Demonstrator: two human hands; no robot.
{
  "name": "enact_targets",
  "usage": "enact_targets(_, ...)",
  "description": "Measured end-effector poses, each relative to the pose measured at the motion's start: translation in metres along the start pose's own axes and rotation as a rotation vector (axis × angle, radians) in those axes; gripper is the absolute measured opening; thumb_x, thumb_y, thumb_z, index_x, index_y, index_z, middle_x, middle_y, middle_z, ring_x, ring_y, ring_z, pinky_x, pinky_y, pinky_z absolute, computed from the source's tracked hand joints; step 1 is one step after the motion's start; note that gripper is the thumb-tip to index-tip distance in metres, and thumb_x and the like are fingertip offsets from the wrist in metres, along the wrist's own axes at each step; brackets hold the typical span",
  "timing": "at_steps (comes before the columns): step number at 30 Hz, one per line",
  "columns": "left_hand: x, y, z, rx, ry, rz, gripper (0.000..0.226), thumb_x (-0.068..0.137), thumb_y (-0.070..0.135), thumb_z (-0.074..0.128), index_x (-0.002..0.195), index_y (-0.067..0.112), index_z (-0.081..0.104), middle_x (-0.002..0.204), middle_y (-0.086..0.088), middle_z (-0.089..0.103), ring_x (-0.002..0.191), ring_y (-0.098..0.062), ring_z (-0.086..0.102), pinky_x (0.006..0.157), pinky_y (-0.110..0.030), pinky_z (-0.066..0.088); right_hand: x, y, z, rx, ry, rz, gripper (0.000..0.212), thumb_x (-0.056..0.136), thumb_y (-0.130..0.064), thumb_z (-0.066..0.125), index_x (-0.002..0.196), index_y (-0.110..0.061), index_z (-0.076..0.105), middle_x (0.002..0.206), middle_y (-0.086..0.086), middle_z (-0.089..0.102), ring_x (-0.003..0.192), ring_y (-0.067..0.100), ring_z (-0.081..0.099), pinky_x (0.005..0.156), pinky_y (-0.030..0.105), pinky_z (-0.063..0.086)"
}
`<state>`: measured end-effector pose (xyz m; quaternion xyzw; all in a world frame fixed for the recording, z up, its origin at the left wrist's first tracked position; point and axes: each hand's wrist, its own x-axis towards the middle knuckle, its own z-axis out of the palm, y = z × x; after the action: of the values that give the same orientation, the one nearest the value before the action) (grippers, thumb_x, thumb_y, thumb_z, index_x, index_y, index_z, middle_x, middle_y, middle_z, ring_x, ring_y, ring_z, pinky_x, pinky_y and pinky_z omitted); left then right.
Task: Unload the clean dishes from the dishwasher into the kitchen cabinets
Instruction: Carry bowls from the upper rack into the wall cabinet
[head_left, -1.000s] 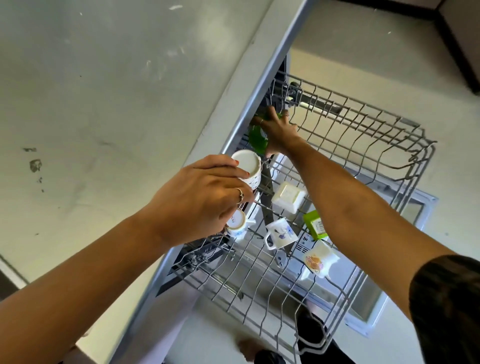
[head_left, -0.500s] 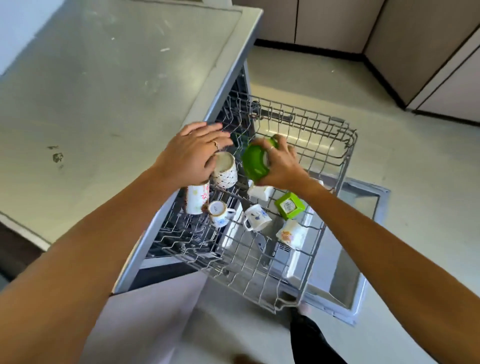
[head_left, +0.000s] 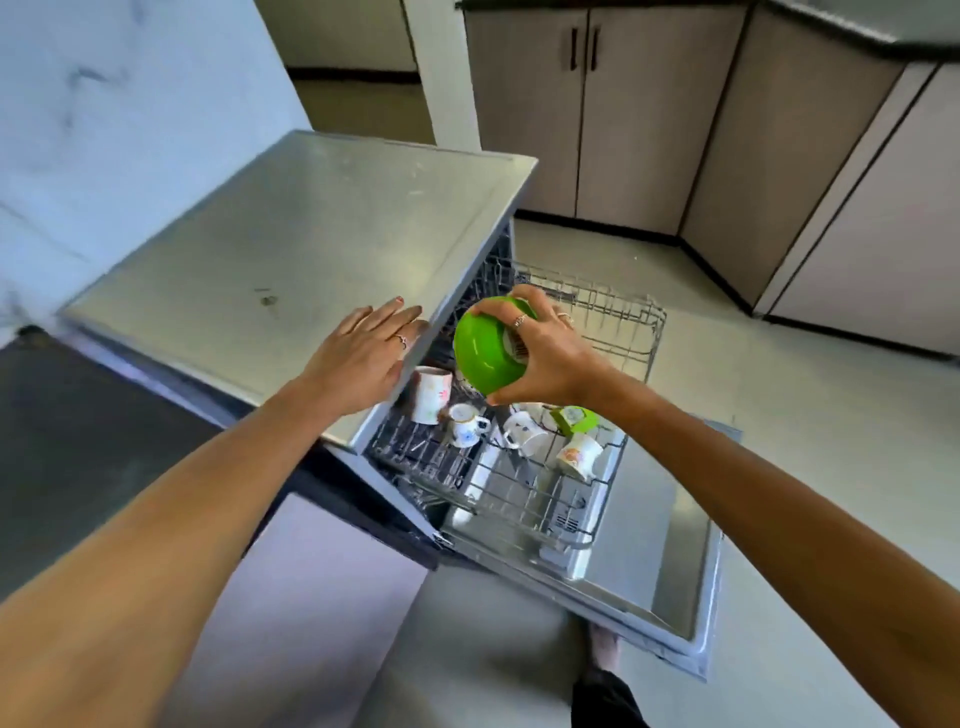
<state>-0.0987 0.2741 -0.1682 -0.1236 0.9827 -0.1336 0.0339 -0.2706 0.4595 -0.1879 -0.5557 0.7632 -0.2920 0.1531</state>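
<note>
My right hand (head_left: 550, 356) grips a green bowl (head_left: 483, 348) and holds it above the pulled-out wire rack (head_left: 631, 332) of the dishwasher. My left hand (head_left: 363, 358) is flat and open, resting at the front edge of the dishwasher's steel top (head_left: 291, 244), holding nothing. In the rack stand a tall white mug with a floral print (head_left: 430, 394), a small floral cup (head_left: 466, 425), a white mug on its side (head_left: 527, 435), a small green container (head_left: 574, 418) and another floral cup (head_left: 579, 456).
The dishwasher door (head_left: 660, 561) lies open and flat toward me. Grey base cabinets (head_left: 582, 114) with dark handles run along the far wall and the right side. A pale wall (head_left: 104, 104) stands to the left. My foot (head_left: 605, 649) is on the grey floor by the door.
My right hand lifted the green bowl up out of the rack. My left hand let go of the white cup and moved to the edge of the steel top. The view rose and pulled back.
</note>
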Motion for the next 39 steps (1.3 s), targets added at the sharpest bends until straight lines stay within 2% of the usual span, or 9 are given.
enact_targets(3, -0.043, -0.021, -0.033, 0.045, 0.047, -0.031, 0.058, 0.091, 0.019, 0.051, 0.146, 0.018, 0.032, 0.156, 0.000, 0.024, 0.146, -0.020, 0.015, 0.115, -0.039, 0.017, 0.002, -0.060, -0.002, -0.040, 0.021, -0.103, 0.099, 0.054, -0.046, 0.082, 0.136, -0.048, 0.028, 0.139, 0.001, 0.022, 0.121, 0.038, 0.038, 0.100, 0.047, 0.044)
enact_targets(7, -0.102, -0.050, -0.073, 0.096, 0.115, -0.123, 0.059, 0.093, 0.020, 0.048, 0.148, 0.018, 0.028, 0.157, 0.001, 0.021, 0.147, -0.019, 0.012, 0.116, -0.038, 0.013, 0.009, -0.140, -0.002, -0.101, 0.040, -0.245, 0.097, 0.057, -0.042, 0.083, 0.137, -0.047, 0.028, 0.141, 0.001, 0.020, 0.123, 0.038, 0.034, 0.100, 0.047, 0.043)
enact_targets(12, -0.194, -0.096, -0.113, 0.157, 0.181, -0.331, 0.059, 0.094, 0.022, 0.045, 0.149, 0.021, 0.024, 0.158, 0.005, 0.016, 0.147, -0.016, 0.009, 0.117, -0.036, 0.010, 0.028, -0.242, 0.007, -0.131, 0.072, -0.422, 0.099, 0.054, -0.046, 0.083, 0.137, -0.049, 0.028, 0.141, -0.001, 0.021, 0.123, 0.037, 0.035, 0.099, 0.051, 0.044)
enact_targets(17, -0.283, -0.143, -0.142, 0.252, 0.294, -0.543, 0.059, 0.089, 0.021, 0.055, 0.145, 0.019, 0.036, 0.155, 0.002, 0.028, 0.145, -0.017, 0.021, 0.116, -0.039, 0.018, 0.047, -0.336, 0.026, -0.124, 0.110, -0.607, 0.102, 0.050, -0.047, 0.084, 0.135, -0.050, 0.027, 0.140, -0.001, 0.022, 0.124, 0.036, 0.038, 0.107, 0.043, 0.035)
enact_targets(23, -0.351, -0.195, -0.193, 0.392, 0.575, -0.811, 0.064, 0.070, 0.016, 0.076, 0.131, 0.014, 0.055, 0.142, -0.003, 0.049, 0.130, -0.022, 0.048, 0.103, -0.044, 0.039, 0.072, -0.442, 0.031, -0.033, 0.205, -0.810, 0.101, 0.053, -0.043, 0.085, 0.134, -0.055, 0.025, 0.142, -0.010, 0.019, 0.125, 0.030, 0.034, 0.097, 0.046, 0.045)
enact_targets(30, -0.409, -0.262, -0.250, 0.592, 0.724, -0.985, 0.067, 0.074, 0.017, 0.067, 0.138, 0.014, 0.047, 0.150, -0.004, 0.038, 0.135, -0.023, 0.041, 0.107, -0.043, 0.034, 0.130, -0.558, -0.004, 0.018, 0.364, -1.047, 0.101, 0.054, -0.045, 0.085, 0.139, -0.049, 0.029, 0.145, 0.000, 0.022, 0.124, 0.036, 0.036, 0.095, 0.051, 0.044)
enact_targets(35, -0.434, -0.316, -0.295, 0.807, 0.750, -0.975, 0.060, 0.080, 0.021, 0.048, 0.139, 0.011, 0.046, 0.150, -0.006, 0.038, 0.135, -0.024, 0.041, 0.109, -0.041, 0.026, 0.181, -0.633, -0.045, 0.046, 0.533, -1.117, 0.103, 0.054, -0.049, 0.083, 0.139, -0.051, 0.026, 0.145, 0.001, 0.024, 0.124, 0.039, 0.037, 0.095, 0.050, 0.041)
enact_targets(39, -0.433, -0.358, -0.328, 0.854, 0.770, -1.026, 0.058, 0.082, 0.026, 0.044, 0.138, 0.011, 0.047, 0.148, -0.007, 0.040, 0.134, -0.026, 0.042, 0.107, -0.047, 0.034, 0.229, -0.691, -0.084, 0.087, 0.602, -1.099, 0.101, 0.057, -0.047, 0.083, 0.141, -0.047, 0.027, 0.143, 0.006, 0.028, 0.122, 0.040, 0.042, 0.098, 0.048, 0.040)
